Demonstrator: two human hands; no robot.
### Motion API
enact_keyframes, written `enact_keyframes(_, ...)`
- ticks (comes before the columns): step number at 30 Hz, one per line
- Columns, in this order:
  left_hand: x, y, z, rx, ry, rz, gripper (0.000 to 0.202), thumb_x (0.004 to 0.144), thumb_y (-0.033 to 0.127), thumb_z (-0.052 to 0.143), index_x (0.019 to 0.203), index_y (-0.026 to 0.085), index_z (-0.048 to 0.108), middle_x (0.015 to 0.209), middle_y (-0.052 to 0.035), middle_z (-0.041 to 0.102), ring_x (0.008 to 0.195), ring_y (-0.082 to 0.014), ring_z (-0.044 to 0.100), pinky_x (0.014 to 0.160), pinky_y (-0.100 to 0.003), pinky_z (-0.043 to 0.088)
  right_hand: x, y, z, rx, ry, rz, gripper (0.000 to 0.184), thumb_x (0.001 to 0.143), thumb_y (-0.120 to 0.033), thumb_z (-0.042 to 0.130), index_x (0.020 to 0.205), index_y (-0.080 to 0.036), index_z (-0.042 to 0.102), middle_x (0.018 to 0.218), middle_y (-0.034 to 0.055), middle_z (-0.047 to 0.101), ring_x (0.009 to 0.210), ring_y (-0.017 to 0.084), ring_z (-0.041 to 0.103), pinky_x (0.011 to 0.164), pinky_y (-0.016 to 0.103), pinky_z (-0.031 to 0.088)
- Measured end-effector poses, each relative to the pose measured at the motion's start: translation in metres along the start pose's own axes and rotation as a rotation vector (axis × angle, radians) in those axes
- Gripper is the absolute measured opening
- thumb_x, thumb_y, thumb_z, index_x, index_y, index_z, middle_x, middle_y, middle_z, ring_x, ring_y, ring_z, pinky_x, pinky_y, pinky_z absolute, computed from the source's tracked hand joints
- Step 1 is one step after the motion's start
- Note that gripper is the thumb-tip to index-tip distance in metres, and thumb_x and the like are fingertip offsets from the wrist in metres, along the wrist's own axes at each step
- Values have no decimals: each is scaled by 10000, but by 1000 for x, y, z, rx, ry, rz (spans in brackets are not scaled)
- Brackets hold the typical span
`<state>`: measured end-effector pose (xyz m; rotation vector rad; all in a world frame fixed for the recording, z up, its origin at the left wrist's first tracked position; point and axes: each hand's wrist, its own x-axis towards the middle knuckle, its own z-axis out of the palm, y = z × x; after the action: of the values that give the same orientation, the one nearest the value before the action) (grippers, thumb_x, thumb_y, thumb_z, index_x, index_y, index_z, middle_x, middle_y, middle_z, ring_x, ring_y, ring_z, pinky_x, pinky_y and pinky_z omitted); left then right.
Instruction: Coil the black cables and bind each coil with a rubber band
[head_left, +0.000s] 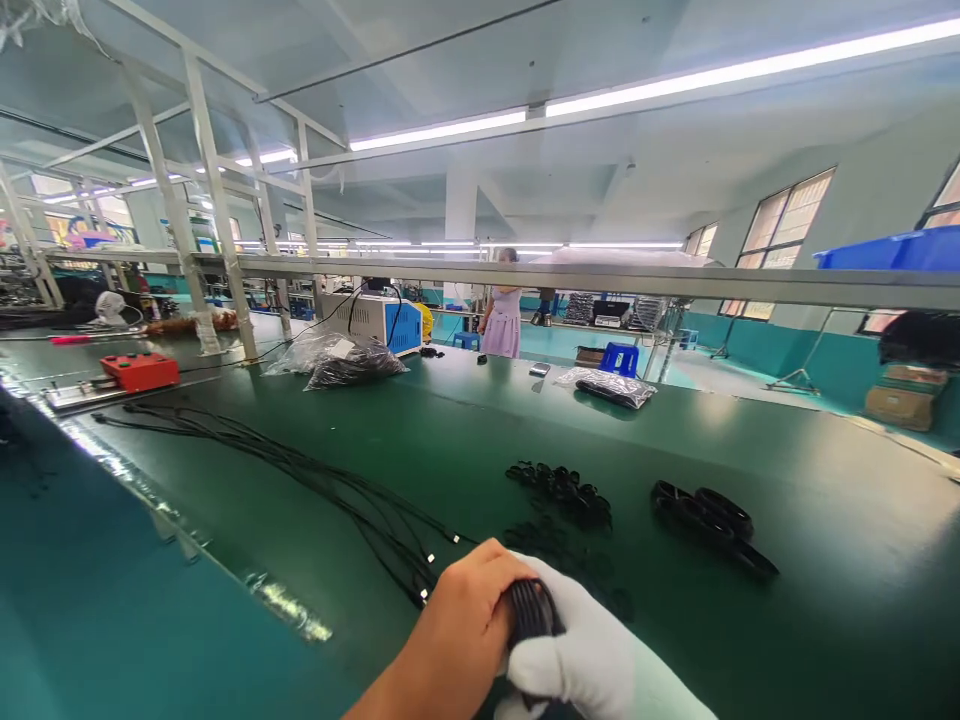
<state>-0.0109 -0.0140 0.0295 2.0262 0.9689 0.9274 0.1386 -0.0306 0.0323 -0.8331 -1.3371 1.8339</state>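
Observation:
A coiled black cable (531,612) is gripped between both hands at the bottom middle, its lower part hidden by the fingers. My bare left hand (469,620) wraps it from the left, thumb side up. White-gloved, my right hand (581,640) closes on the coil from the right, its thumb across the front. Left of the hands, several long black cables (300,460) stretch over the green tabletop (420,430), with white-tipped ends near my left hand. Beyond the hands lies a pile of small black pieces (566,495), possibly ties. To its right rest several coiled black cables (709,525).
A red box device (140,371) stands at the far left. Clear plastic bags of black items (349,360) and another bag (611,388) lie along the back. A blue and white machine (382,320) stands behind. A shelf beam (525,275) crosses overhead; a person (504,315) stands beyond the table.

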Motion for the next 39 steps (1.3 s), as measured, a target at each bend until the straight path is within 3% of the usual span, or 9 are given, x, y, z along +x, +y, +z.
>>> enact_keyframes(4, 4, 6, -1, 143, 6, -171, 362, 764, 82, 462, 1056, 242, 605, 864, 8, 630, 753, -149, 575, 711, -249, 415, 1, 18, -11, 221, -82, -14, 432, 686, -327, 690, 1048, -105, 611, 888, 99, 602, 800, 215, 614, 628, 327, 549)
enact_keyframes(7, 8, 8, 1, 176, -23, -264, 282, 750, 92, 477, 951, 231, 617, 740, 27, 632, 703, -153, 566, 668, -253, 396, 1, 26, -15, 286, -91, 10, 416, 709, -327, 699, 1047, -96, 624, 900, 116, 610, 820, 204, 618, 636, 299, 545)
enact_keyframes(14, 11, 1, 9, 33, -51, -477, 216, 685, 74, 479, 834, 210, 558, 620, 56, 572, 580, -124, 502, 522, -214, 341, 4, 35, -9, 320, -6, 19, 382, 677, -320, 741, 966, -83, 663, 823, 97, 612, 775, 180, 608, 609, 286, 542)
enact_keyframes(20, 16, 4, 1, 173, -88, -448, 103, 662, 107, 512, 671, 210, 516, 589, 55, 543, 570, -123, 462, 504, -218, 291, 4, 36, -2, 342, 30, 56, 373, 645, -311, 762, 918, -75, 666, 817, 95, 611, 764, 169, 599, 580, 251, 531)
enact_keyframes(24, 15, 3, -3, 216, -98, -450, 111, 662, 98, 509, 677, 206, 534, 586, 53, 533, 561, -117, 446, 507, -216, 283, 5, 38, -2, 334, 56, 85, 367, 622, -295, 779, 891, -72, 663, 793, 89, 611, 728, 162, 605, 587, 283, 560)
enact_keyframes(29, 11, -5, 1, 176, -104, -230, 286, 627, 21, 464, 740, 201, 654, 767, 24, 542, 618, -101, 466, 563, -213, 325, 6, 41, 1, 347, -25, 84, 385, 664, -325, 724, 937, -66, 642, 723, 84, 623, 613, 137, 620, 509, 225, 551)
enact_keyframes(33, 9, -12, 6, 102, -50, -206, 265, 636, 21, 452, 661, 173, 667, 714, 15, 521, 643, -109, 491, 579, -215, 346, 11, 43, 4, 257, 1, 147, 302, 584, -271, 740, 788, -75, 633, 658, 38, 591, 477, 81, 551, 383, 145, 472)
enact_keyframes(36, 12, -19, 0, 57, -86, -214, 336, 628, 23, 468, 815, 188, 693, 793, 12, 560, 665, -112, 509, 609, -221, 381, 14, 46, 0, 269, 87, 126, 304, 587, -310, 726, 754, -87, 605, 681, 53, 610, 453, 72, 521, 341, 145, 440)
enact_keyframes(39, 20, -28, -20, -20, -92, -263, 315, 658, 99, 555, 944, 180, 659, 822, 11, 581, 684, -124, 524, 631, -233, 410, 12, 47, -9, 369, 225, 132, 389, 580, -333, 734, 862, -131, 559, 654, 24, 609, 488, 99, 543, 372, 189, 479)
